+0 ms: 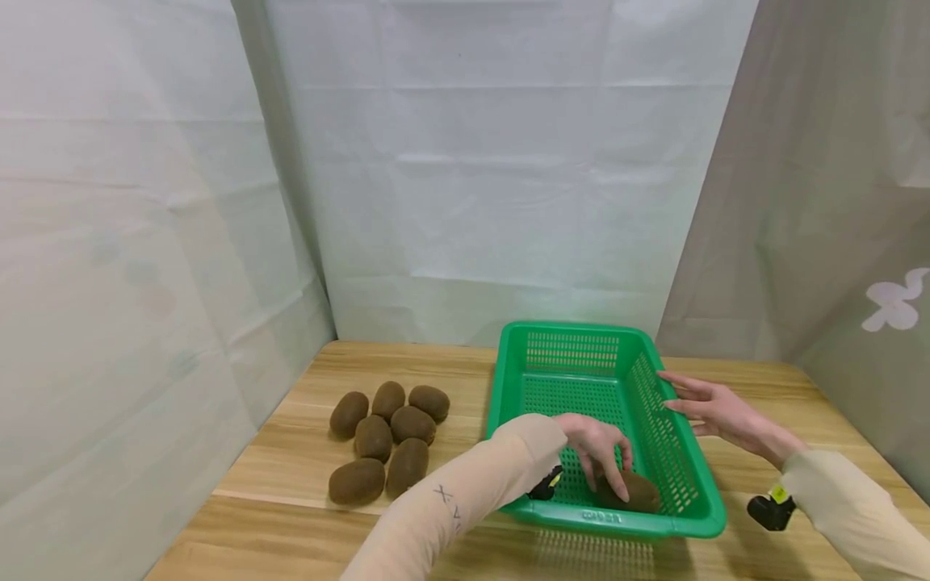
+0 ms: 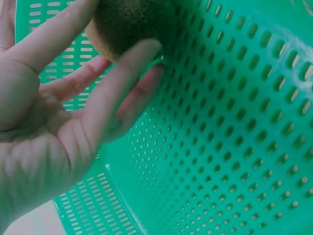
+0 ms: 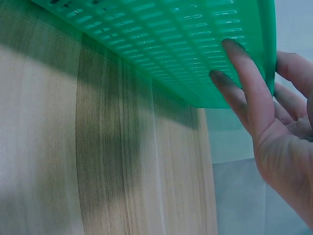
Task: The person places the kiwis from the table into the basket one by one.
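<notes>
A brown, fuzzy kiwi (image 1: 639,494) lies inside the green plastic basket (image 1: 606,523), at its near end. My left hand (image 1: 599,448) reaches down into the basket over this kiwi, fingertips right at its side. In the left wrist view the left hand (image 2: 58,107) has its fingers spread and lightly bent just below the kiwi (image 2: 132,27), not wrapped round it. Outside the basket's right wall is my right hand (image 1: 726,411), its fingers extended against the wall near the rim. The right wrist view shows two fingertips of the right hand (image 3: 279,127) on the slotted outer wall.
Several kiwis (image 1: 374,438) sit in a loose cluster on the wooden table (image 1: 291,516), left of the basket. White sheeting (image 1: 501,202) hangs behind the table, with more sheeting at both sides. The left sleeve (image 1: 465,492) crosses the basket's near left corner.
</notes>
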{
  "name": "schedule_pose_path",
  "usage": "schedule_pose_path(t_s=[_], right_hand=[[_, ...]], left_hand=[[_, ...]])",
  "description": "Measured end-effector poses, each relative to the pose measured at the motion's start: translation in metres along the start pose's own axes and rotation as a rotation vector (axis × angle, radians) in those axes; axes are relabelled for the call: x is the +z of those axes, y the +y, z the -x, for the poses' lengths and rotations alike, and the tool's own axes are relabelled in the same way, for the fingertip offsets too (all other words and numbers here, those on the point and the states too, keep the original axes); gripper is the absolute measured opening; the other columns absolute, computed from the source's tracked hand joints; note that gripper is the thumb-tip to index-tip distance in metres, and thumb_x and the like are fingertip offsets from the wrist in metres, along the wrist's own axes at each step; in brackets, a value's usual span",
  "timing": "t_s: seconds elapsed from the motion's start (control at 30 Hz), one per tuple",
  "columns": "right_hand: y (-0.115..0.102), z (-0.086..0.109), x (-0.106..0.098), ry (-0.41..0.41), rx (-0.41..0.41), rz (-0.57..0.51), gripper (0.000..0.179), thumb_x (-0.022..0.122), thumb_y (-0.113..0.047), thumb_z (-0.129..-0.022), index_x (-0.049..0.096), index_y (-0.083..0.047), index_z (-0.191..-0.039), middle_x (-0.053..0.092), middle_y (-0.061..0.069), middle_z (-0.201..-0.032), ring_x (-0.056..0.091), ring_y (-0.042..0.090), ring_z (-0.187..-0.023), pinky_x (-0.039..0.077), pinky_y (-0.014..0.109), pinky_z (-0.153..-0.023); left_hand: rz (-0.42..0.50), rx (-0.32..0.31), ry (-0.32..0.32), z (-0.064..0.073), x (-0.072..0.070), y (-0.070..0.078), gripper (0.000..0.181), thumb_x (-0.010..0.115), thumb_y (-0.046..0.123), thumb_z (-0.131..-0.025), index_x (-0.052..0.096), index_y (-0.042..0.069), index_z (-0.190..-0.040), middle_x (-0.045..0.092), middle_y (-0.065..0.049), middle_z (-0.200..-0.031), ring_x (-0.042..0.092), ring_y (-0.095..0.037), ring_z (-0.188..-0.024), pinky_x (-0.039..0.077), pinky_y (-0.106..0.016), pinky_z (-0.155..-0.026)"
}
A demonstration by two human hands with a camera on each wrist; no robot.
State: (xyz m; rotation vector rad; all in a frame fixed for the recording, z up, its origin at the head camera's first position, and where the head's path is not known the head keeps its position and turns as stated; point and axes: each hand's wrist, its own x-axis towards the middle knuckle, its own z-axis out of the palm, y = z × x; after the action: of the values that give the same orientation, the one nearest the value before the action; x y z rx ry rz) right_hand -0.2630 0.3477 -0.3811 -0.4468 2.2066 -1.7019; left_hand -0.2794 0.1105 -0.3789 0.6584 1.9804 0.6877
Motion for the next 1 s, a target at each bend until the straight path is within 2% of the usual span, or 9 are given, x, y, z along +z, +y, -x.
schedule_pose_path(t_s=[0.2, 0.43, 0.67, 0.77, 1.0], right_hand=[[0.001, 0.0, -0.002, -0.01, -0.003, -0.004, 0.062, 0.049, -0.012, -0.095, 0.013, -0.002, -0.144, 0.001, 0.028, -0.143, 0.034, 0.036, -0.119, 0.045, 0.044, -0.082], [0.0, 0.002, -0.001, -0.028, -0.001, -0.013, 0.061, 0.048, -0.011, -0.095, 0.013, -0.001, -0.144, 0.0, 0.031, -0.142, 0.039, 0.034, -0.116, 0.045, 0.044, -0.082], [0.0, 0.0, -0.004, -0.022, 0.008, -0.02, 0.061, 0.048, -0.011, -0.095, 0.012, 0.0, -0.143, 0.0, 0.033, -0.141, 0.045, 0.031, -0.112, 0.045, 0.045, -0.081], [0.0, -0.001, -0.005, -0.013, 0.022, -0.024, 0.063, 0.049, -0.011, -0.094, 0.011, 0.0, -0.143, 0.002, 0.032, -0.141, 0.048, 0.027, -0.11, 0.045, 0.044, -0.081], [0.003, -0.003, -0.005, -0.032, 0.01, -0.047, 0.065, 0.05, -0.012, -0.094, 0.01, -0.001, -0.143, -0.004, 0.031, -0.141, 0.05, 0.016, -0.107, 0.045, 0.045, -0.081]], left_hand=[[-0.094, 0.006, 0.042, 0.006, -0.006, 0.006, 0.03, 0.074, 0.004, -0.075, 0.057, 0.01, -0.1, 0.051, -0.003, -0.09, 0.057, -0.017, -0.071, 0.052, -0.028, -0.058], [-0.152, 0.082, 0.057, 0.021, -0.017, 0.016, 0.037, 0.074, 0.008, -0.076, 0.058, 0.012, -0.109, 0.057, 0.0, -0.088, 0.058, -0.014, -0.077, 0.051, -0.027, -0.062], [-0.093, 0.239, 0.063, 0.045, -0.04, 0.021, 0.038, 0.072, 0.004, -0.077, 0.057, 0.01, -0.112, 0.058, -0.005, -0.094, 0.057, -0.011, -0.081, 0.05, -0.027, -0.064], [-0.085, 0.293, 0.103, 0.056, -0.049, 0.02, 0.038, 0.073, 0.005, -0.076, 0.058, 0.012, -0.111, 0.057, -0.004, -0.096, 0.057, -0.011, -0.081, 0.05, -0.026, -0.066], [-0.14, 0.433, 0.203, 0.084, -0.07, 0.001, 0.041, 0.075, 0.011, -0.075, 0.06, 0.014, -0.113, 0.056, 0.0, -0.099, 0.056, -0.011, -0.087, 0.048, -0.023, -0.069]])
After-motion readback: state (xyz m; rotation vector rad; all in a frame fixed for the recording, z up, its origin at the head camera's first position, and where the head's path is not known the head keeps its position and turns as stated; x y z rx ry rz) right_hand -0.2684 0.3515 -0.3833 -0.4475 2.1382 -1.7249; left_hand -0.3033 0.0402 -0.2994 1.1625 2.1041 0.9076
